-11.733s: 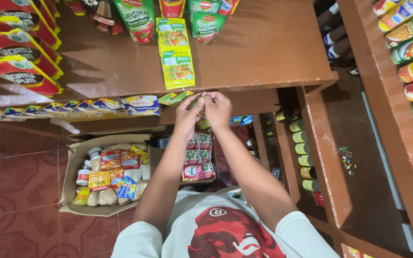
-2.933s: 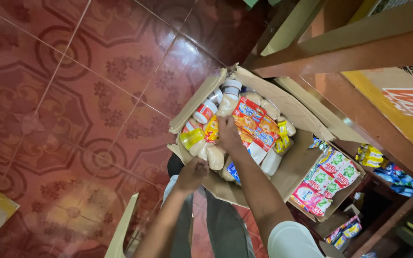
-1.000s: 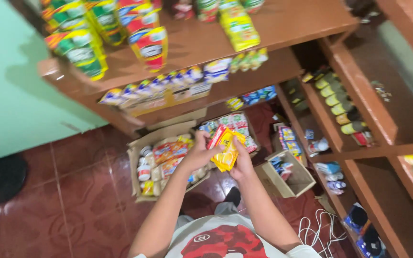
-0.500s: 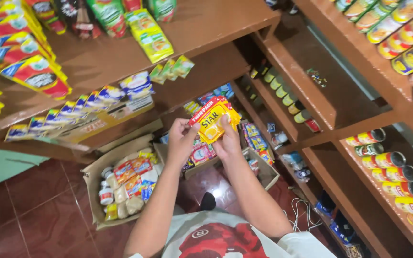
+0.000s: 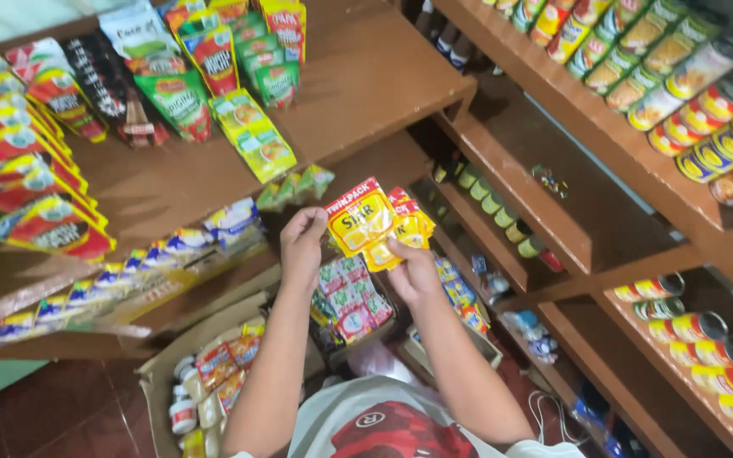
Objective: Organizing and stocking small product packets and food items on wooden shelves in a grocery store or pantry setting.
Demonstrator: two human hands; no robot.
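Both hands are raised in front of the shelves and grip one bunch of yellow-and-red sachets (image 5: pixel 377 222): the left hand (image 5: pixel 302 248) pinches the top left corner of the front sachet between thumb and fingers, and the right hand (image 5: pixel 413 271) is closed on the bunch from below, thumb across its lower edge. The sachets hang in the air between the hands, fanned a little, just in front of the edge of the wooden shelf (image 5: pixel 358 85). On that shelf lie green pouches (image 5: pixel 256 136) just above the hands, red-and-green bags (image 5: pixel 188 76) further back, and a row of red-and-yellow packs (image 5: pixel 23 170) along the left. A strip of small blue-and-white sachets (image 5: pixel 129 271) hangs along the shelf's front edge to the left of the left hand. Below the hands sits a box of red-and-green packets (image 5: pixel 351 297), and lower left, on the red tiled floor (image 5: pixel 53 407), an open carton (image 5: pixel 205 382) holds white bottles and orange packets. To the right, narrow shelves carry small jars (image 5: pixel 502 212), and further right rows of cans (image 5: pixel 706 144) lie on their sides, with more cans (image 5: pixel 706 339) on the shelf beneath
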